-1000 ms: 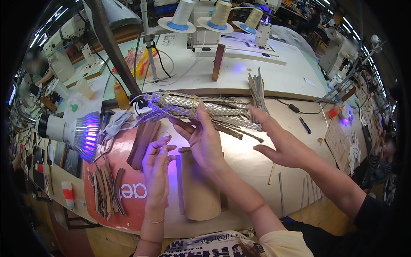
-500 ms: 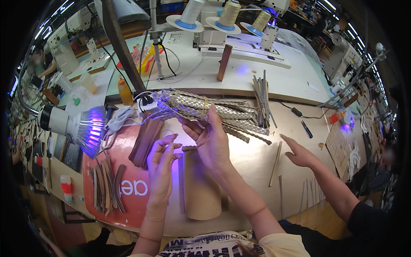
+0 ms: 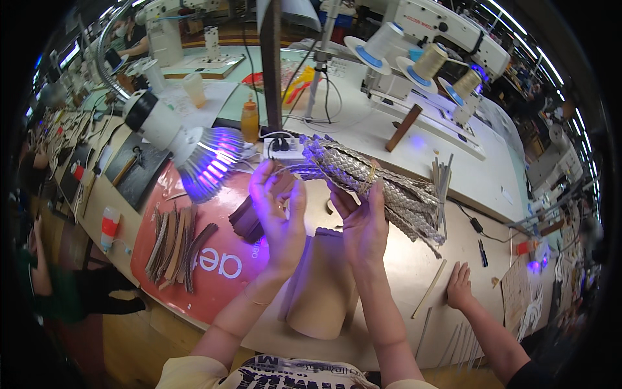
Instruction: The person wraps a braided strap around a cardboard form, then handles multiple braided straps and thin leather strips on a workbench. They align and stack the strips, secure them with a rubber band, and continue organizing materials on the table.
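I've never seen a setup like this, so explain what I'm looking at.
No robot here: a wide-lens camera on someone's head looks down at their bare hands. The right hand holds a bundle of braided straps tied with a yellowish band. The left hand is raised near the bundle's left end; whether it touches a strand is unclear. On the table lie a curved brown piece and a red sheet bearing loose strips. A lamp glows purple. Another person's hand rests at right.

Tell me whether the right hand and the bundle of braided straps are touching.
Touching. The head view shows the right hand gripping the bundle of braided straps, its thumb pressed against the near side.
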`<state>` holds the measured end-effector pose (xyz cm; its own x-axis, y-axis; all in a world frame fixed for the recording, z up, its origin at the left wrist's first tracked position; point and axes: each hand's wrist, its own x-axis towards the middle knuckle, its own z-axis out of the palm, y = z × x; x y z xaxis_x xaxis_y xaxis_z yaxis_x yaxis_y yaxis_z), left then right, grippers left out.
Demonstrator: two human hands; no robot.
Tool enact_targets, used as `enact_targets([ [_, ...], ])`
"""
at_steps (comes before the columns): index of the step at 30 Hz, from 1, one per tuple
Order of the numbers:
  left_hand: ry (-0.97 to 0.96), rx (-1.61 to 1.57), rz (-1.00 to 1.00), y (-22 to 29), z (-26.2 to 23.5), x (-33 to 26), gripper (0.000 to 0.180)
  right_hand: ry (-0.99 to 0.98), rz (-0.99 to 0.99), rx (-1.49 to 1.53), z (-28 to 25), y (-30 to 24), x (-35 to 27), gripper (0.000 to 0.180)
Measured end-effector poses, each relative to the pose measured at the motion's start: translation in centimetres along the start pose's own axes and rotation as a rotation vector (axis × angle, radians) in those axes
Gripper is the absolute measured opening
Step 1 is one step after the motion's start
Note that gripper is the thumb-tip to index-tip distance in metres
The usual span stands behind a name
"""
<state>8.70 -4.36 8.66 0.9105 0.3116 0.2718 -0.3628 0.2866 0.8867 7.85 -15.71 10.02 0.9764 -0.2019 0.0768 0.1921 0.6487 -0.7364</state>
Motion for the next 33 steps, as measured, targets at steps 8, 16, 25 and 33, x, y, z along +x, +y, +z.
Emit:
enact_targets([
  [8, 0.102, 0.241, 0.214, -0.5, -1.0, 2.0, 0.039, -0.189, -0.020, -0.170, 1.5, 1.9, 0.6, 0.058],
  [16, 0.166, -0.024, 0.126, -1.0, -3.2, 3.2, 0.033, -0.306, 0.111, -0.097, 2.8, 4.7, 2.5, 0.060],
  [25, 0.192, -0.035, 0.129, -1.1, -4.4, 2.9, 0.044, -0.330, 0.153, -0.123, 3.0, 6.5, 2.4, 0.062],
  [33, 0.237, 0.070, 0.069, -1.0, -3.3, 2.5, 0.053, -0.299, 0.145, -0.103, 2.1, 5.7, 2.4, 0.066],
])
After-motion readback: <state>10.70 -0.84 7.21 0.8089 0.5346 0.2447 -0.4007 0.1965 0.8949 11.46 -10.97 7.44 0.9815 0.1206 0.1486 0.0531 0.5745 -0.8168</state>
